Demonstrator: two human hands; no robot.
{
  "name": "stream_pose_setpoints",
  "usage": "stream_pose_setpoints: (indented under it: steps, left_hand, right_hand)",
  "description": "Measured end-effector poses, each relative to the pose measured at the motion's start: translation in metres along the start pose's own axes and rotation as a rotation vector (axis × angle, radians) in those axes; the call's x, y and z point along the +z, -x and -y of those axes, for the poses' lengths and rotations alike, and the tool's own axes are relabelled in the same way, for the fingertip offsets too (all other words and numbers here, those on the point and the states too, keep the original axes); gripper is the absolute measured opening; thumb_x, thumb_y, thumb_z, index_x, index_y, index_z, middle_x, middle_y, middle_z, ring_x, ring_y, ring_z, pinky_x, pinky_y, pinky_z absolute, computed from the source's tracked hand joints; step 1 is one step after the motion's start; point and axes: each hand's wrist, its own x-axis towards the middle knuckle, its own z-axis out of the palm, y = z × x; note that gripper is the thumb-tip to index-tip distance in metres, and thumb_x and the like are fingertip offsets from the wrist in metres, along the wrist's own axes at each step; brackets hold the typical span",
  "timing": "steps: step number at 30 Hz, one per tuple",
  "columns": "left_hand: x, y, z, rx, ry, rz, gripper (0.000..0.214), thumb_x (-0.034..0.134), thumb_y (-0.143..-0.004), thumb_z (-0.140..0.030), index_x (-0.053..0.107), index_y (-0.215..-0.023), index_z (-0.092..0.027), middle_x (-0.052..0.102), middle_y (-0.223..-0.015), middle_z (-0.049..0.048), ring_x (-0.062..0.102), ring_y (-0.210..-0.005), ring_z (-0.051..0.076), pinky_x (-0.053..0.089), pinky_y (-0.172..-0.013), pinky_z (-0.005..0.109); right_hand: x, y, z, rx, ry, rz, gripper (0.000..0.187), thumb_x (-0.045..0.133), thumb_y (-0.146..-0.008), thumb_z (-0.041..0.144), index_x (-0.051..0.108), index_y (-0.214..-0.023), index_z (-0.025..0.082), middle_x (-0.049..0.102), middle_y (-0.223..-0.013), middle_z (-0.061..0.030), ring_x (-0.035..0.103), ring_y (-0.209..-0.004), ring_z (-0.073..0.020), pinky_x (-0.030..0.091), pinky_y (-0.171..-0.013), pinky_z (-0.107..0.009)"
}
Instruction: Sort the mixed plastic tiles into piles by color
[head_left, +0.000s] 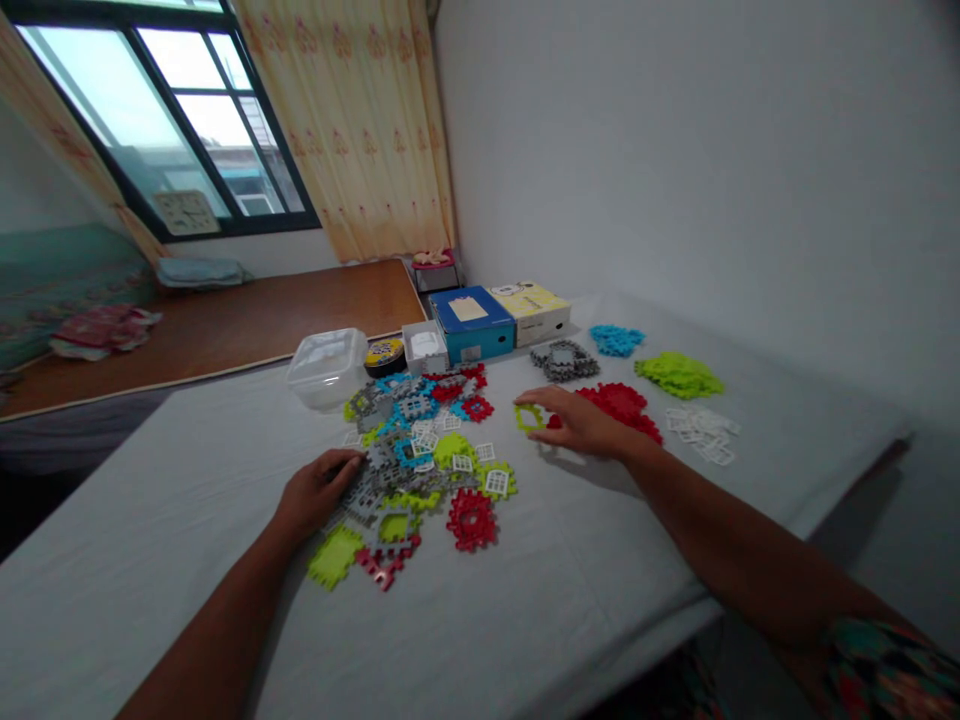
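Observation:
Between the thumb and fingers of my right hand (577, 422) is a lime-green building tile with an open centre (529, 417). The hand is just above the table, left of a pile of red tiles (621, 402). My left hand (321, 490) touches the left side of a mixed heap of interlocking tiles (390, 465), mostly grey, with green, blue and red ones. Its fingers are curled close together against grey pieces; what they grip, if anything, is hidden. Small white window-grid pieces (496, 483) lie on the heap. A red tile (472, 520) lies at its near right edge.
Sorted piles of grey (564, 360), blue (616, 340), green (679, 374) and white pieces (703, 432) lie on the right. Behind the heap stand a clear plastic box (328, 368), a round black-and-yellow tin (385, 356), a small white box (425, 347), a blue box (472, 322) and a yellow box (531, 310).

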Motion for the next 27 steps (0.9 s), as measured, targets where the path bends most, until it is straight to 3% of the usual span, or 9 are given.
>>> stream_pose_setpoints:
  steps: [4, 9, 13, 16, 19, 22, 25, 27]
  left_hand:
    - [-0.001, 0.0, 0.0, -0.005, -0.011, -0.02, 0.05, 0.049, -0.075, -0.065, 0.072, -0.093, -0.024, 0.076, -0.098, 0.0035, 0.069, -0.093, 0.024, 0.053, -0.082, 0.029]
    - [-0.002, -0.002, -0.003, -0.013, -0.029, -0.025, 0.051, 0.05, -0.072, -0.067, 0.073, -0.09, -0.025, 0.077, -0.096, 0.0034, 0.07, -0.089, 0.025, 0.054, -0.08, 0.03]
    - [-0.003, -0.003, -0.004, -0.021, -0.056, -0.019, 0.049, 0.05, -0.073, -0.066, 0.073, -0.089, -0.026, 0.077, -0.096, 0.0033, 0.07, -0.089, 0.026, 0.055, -0.078, 0.031]
    - [-0.003, -0.003, -0.004, -0.013, -0.065, -0.022, 0.049, 0.049, -0.074, -0.065, 0.073, -0.09, -0.026, 0.077, -0.097, 0.0032, 0.07, -0.091, 0.025, 0.054, -0.08, 0.031]
    - [-0.002, -0.002, -0.004, -0.01, -0.069, -0.011, 0.049, 0.048, -0.076, -0.064, 0.072, -0.094, -0.025, 0.076, -0.1, 0.0037, 0.069, -0.093, 0.025, 0.053, -0.083, 0.031]
    - [0.0, -0.001, -0.003, -0.01, -0.082, -0.007, 0.05, 0.047, -0.078, -0.063, 0.072, -0.096, -0.024, 0.076, -0.101, 0.0035, 0.069, -0.095, 0.025, 0.053, -0.083, 0.032]
    - [0.001, -0.001, -0.003, -0.002, -0.062, -0.016, 0.049, 0.047, -0.078, -0.062, 0.072, -0.096, -0.024, 0.075, -0.101, 0.0033, 0.069, -0.094, 0.024, 0.052, -0.084, 0.031]
    - [0.002, 0.0, -0.003, 0.0, -0.041, -0.018, 0.049, 0.047, -0.078, -0.061, 0.072, -0.097, -0.023, 0.075, -0.101, 0.0036, 0.068, -0.094, 0.024, 0.052, -0.085, 0.031]
  right_hand:
    - [-0.049, 0.02, -0.042, 0.223, 0.075, -0.144, 0.046, 0.064, -0.081, 0.039, 0.062, -0.125, 0.025, 0.065, -0.124, -0.0077, 0.061, -0.112, -0.0259, 0.05, -0.095, -0.044]
    - [-0.116, 0.068, -0.125, 0.578, 0.353, -0.286, 0.045, 0.062, -0.078, 0.043, 0.067, -0.117, 0.02, 0.07, -0.113, -0.0102, 0.067, -0.097, -0.025, 0.054, -0.084, -0.038]
    - [-0.155, 0.103, -0.179, 0.803, 0.542, -0.271, 0.046, 0.054, -0.082, 0.047, 0.07, -0.11, 0.015, 0.071, -0.109, -0.0141, 0.067, -0.091, -0.0255, 0.052, -0.077, -0.036]
    - [-0.166, 0.11, -0.197, 0.912, 0.582, -0.211, 0.043, 0.055, -0.081, 0.047, 0.073, -0.101, 0.013, 0.071, -0.107, -0.0162, 0.066, -0.092, -0.0288, 0.051, -0.077, -0.039]
    - [-0.159, 0.091, -0.185, 0.908, 0.616, -0.263, 0.043, 0.054, -0.083, 0.046, 0.072, -0.104, 0.013, 0.07, -0.11, -0.0171, 0.065, -0.098, -0.0317, 0.049, -0.086, -0.045]
    - [-0.129, 0.054, -0.136, 0.605, 0.567, -0.278, 0.038, 0.053, -0.086, 0.042, 0.07, -0.11, 0.017, 0.069, -0.115, -0.0141, 0.061, -0.107, -0.0305, 0.044, -0.096, -0.047]
    - [-0.074, 0.017, -0.064, 0.267, 0.339, -0.111, 0.033, 0.055, -0.088, 0.038, 0.068, -0.113, 0.02, 0.069, -0.115, -0.0105, 0.061, -0.107, -0.0267, 0.046, -0.095, -0.043]
    - [-0.032, 0.0, -0.017, 0.125, 0.178, 0.088, 0.032, 0.059, -0.087, 0.035, 0.066, -0.116, 0.023, 0.069, -0.114, -0.0081, 0.062, -0.103, -0.0236, 0.047, -0.094, -0.04]
